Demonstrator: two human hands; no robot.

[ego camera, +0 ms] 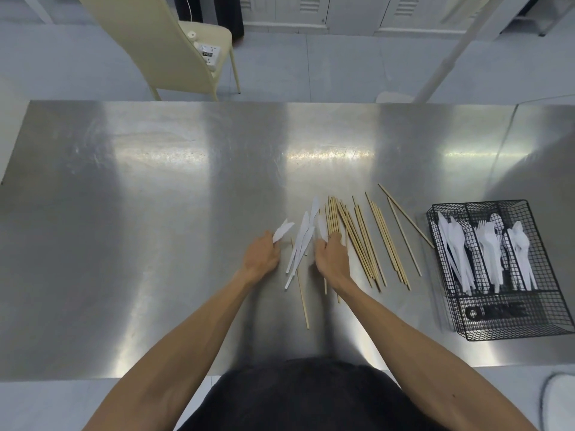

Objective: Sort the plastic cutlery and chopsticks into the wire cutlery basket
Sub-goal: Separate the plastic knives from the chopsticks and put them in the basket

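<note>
Several white plastic knives (301,244) lie in a loose pile on the steel table (155,197), with many wooden chopsticks (367,241) fanned out to their right. My left hand (260,256) is closed around white plastic knives (282,231) whose blades stick out past my fingers. My right hand (331,255) rests fingers-down on the pile where knives and chopsticks meet; what it grips is hidden. The black wire cutlery basket (541,325) stands at the right, holding white knives, forks and spoons in separate compartments.
One chopstick (301,290) lies apart, pointing toward me. A cream chair (174,51) with a power strip stands beyond the table's far edge. A white pole (448,54) rises at the back right. The left half of the table is bare steel.
</note>
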